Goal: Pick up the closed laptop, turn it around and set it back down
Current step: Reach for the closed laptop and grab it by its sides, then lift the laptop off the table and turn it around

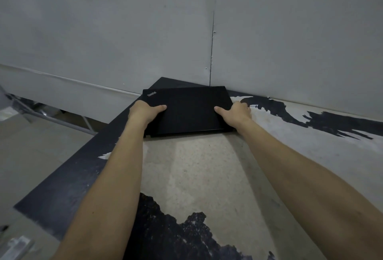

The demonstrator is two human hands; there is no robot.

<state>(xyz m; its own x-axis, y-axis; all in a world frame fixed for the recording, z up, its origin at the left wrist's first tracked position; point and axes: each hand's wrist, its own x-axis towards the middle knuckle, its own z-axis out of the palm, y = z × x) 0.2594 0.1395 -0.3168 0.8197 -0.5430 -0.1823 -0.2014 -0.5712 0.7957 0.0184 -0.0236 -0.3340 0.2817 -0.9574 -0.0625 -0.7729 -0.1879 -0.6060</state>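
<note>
A closed black laptop lies at the far corner of a worn table, close to the wall. A small logo shows at its far left corner. My left hand grips the laptop's left edge, thumb lying on the lid. My right hand grips the right edge the same way, thumb on top and fingers curled around the side. Whether the laptop rests on the table or is slightly raised cannot be told.
A grey wall rises right behind the laptop. The tabletop is pale with peeling black patches, and its left edge runs diagonally. Metal frame parts stand on the floor to the left.
</note>
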